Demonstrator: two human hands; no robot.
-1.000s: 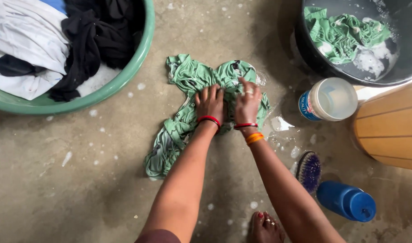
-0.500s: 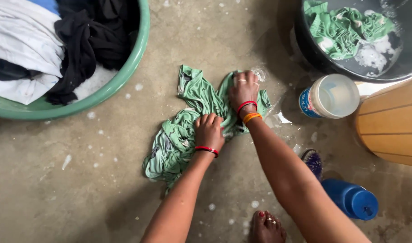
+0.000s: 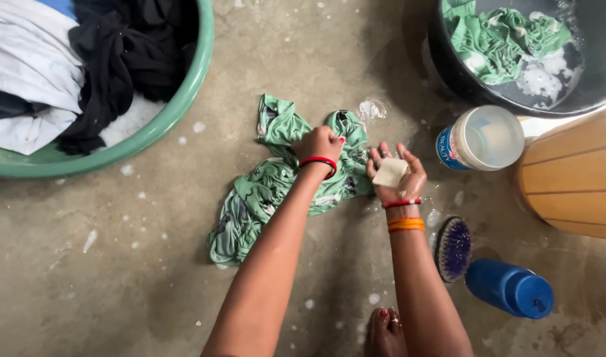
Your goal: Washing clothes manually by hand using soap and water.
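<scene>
A wet green patterned cloth point(image 3: 263, 192) lies crumpled on the concrete floor. My left hand point(image 3: 319, 147) is closed on its upper middle part, knuckles up. My right hand point(image 3: 394, 173) is turned palm up just right of the cloth and holds a pale cream bar of soap point(image 3: 389, 172) in its palm, fingers loosely curled around it.
A green basin point(image 3: 151, 125) with white and black clothes sits at top left. A dark tub point(image 3: 461, 82) with soapy water and green cloth is top right. A white jar point(image 3: 481, 140), wooden stool point(image 3: 574, 178), purple brush point(image 3: 453, 248), blue bottle point(image 3: 509, 288) and my foot point(image 3: 385, 332) are close by.
My right hand lifted off the cloth, turned palm up and now holds a bar of soap. My left hand moved up the cloth and gripped it.
</scene>
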